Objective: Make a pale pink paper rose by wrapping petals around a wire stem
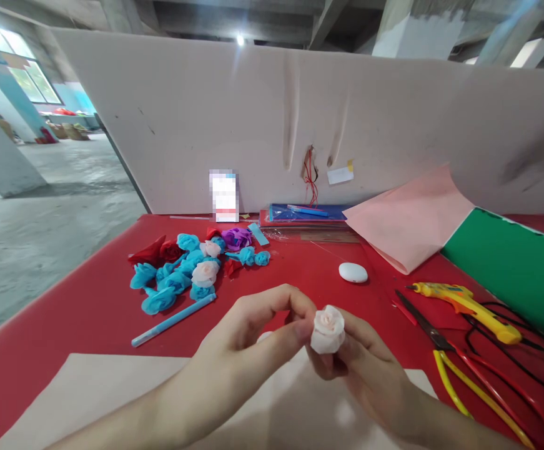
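A pale pink paper rose (pixel 328 329) is held up in front of me, its curled petals facing the camera. My right hand (pixel 370 362) grips it from below and from the right, fingers closed round its base. On its left side, my left hand (pixel 253 337) pinches the rose's outer petal between thumb and forefinger. The base of the flower is hidden by my fingers. Beneath both hands lies a large sheet of pale pink paper (pixel 126 394) on the red tabletop (pixel 290 269).
At the left lie blue paper flowers (pixel 173 281), with red, purple and pink ones, beside a blue pen (pixel 173 320). Scissors (pixel 435 337) and a yellow glue gun (pixel 468 306) with a black cord are at the right. A white oval case (pixel 353 272) sits mid-table. A pale board (pixel 215 106) stands behind.
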Tool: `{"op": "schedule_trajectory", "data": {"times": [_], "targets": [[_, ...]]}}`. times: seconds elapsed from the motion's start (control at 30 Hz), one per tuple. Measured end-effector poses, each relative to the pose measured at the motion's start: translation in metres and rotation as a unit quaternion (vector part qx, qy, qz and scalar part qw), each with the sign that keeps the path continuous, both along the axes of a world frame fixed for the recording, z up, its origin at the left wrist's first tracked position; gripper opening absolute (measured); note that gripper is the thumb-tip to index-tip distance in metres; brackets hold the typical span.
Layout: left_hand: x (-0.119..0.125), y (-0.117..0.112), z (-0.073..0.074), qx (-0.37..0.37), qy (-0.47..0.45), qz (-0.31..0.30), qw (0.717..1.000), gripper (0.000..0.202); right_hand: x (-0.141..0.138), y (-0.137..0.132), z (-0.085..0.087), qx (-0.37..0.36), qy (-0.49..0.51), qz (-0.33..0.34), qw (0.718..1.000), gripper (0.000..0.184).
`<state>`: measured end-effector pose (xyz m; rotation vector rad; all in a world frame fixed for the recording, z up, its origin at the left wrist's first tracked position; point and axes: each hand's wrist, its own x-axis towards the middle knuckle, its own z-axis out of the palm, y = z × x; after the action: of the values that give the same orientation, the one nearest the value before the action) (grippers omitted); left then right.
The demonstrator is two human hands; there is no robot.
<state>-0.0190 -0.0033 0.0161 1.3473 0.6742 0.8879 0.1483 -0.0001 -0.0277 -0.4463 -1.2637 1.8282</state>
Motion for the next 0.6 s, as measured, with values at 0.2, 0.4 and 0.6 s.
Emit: {"op": "schedule_trajectory", "data": {"times": [0.2, 0.4, 0.6], "targets": [[0.003, 0.0008, 0.0024, 0.001, -0.012, 0.009, 1.0, 0.016, -0.0016, 0.0016, 0.0023, -0.01, 0.03, 0.019, 0.999, 0.028], [0.0014, -0.0055, 0.0035, -0.01, -0.007, -0.011, 1.0, 0.019, -0.0009, 0.0041, 0.0063, -0.021, 0.041, 0.061, 0.997, 0.031], [0.001, -0.0051, 0.0038, -0.036, 0.056, 0.009, 0.998, 0.012, 0.002, 0.0059, 0.0036, -0.047, 0.048, 0.086, 0.994, 0.025]]}}
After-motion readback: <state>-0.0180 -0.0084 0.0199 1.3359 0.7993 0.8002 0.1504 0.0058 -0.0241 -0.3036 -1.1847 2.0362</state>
